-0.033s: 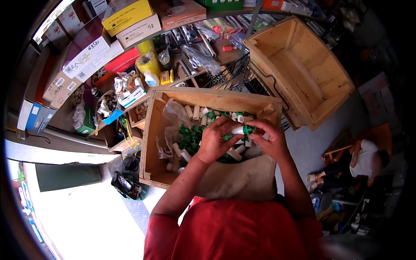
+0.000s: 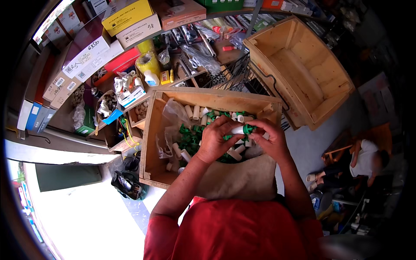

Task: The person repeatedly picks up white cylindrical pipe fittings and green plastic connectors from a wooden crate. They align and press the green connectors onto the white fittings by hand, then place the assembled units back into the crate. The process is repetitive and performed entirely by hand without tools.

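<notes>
Over a wooden box (image 2: 147, 143), my left hand (image 2: 216, 141) pinches a short white plastic tube (image 2: 237, 130). My right hand (image 2: 269, 138) grips the green plastic piece (image 2: 247, 129) at the tube's right end. The two parts touch, but how far one sits inside the other is hidden by my fingers. Below my hands, loose green plastic pieces (image 2: 188, 138) and several white tubes (image 2: 185, 155) lie mixed in the box. A clear plastic bag (image 2: 172, 113) rests against the box's left inner side. Brownish cloth (image 2: 236, 180) covers the box's near edge.
A second wooden box (image 2: 299, 73) stands tilted at the back right, on a black wire rack (image 2: 242, 69). Shelves ahead carry cartons (image 2: 130, 19), a yellow roll (image 2: 148, 64) and packaged tools. A black bag (image 2: 128, 184) lies at left. Another person (image 2: 362, 160) sits at right.
</notes>
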The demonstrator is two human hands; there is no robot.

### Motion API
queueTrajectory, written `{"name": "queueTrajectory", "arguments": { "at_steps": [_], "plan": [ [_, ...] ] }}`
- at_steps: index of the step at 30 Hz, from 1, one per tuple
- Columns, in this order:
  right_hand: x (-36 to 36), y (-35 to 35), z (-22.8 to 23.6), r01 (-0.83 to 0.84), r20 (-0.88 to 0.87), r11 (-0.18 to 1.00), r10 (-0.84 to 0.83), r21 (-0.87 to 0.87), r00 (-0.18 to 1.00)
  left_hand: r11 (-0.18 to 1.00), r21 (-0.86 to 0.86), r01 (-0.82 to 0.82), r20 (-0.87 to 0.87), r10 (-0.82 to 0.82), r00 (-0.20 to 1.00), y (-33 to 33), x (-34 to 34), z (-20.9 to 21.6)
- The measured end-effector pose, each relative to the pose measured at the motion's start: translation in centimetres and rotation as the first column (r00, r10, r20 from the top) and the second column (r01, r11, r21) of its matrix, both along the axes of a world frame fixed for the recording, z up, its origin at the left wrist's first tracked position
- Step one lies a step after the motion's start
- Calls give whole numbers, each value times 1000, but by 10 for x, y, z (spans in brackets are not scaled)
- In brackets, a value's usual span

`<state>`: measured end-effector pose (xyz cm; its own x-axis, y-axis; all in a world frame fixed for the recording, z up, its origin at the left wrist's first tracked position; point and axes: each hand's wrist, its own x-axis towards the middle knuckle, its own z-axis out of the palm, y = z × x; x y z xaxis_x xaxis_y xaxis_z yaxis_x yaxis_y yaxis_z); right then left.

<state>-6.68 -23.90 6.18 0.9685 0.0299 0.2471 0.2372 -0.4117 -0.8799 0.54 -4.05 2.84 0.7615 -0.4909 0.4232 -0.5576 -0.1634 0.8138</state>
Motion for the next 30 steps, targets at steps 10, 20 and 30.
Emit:
{"name": "queueTrajectory", "arguments": {
  "at_steps": [10,20,30],
  "plan": [
    [0,0,1,0,16,1000,-1,10,1000,1000,9,-1,-30,1,1000,-1,0,-4],
    [1,2,-1,1,17,1000,-1,-16,1000,1000,7,7,-60,-7,998,-1,-1,-1],
    [1,2,-4,14,32,996,-11,-91,999,999,29,-38,75,36,996,-3,-1,-1]
  ]
}}
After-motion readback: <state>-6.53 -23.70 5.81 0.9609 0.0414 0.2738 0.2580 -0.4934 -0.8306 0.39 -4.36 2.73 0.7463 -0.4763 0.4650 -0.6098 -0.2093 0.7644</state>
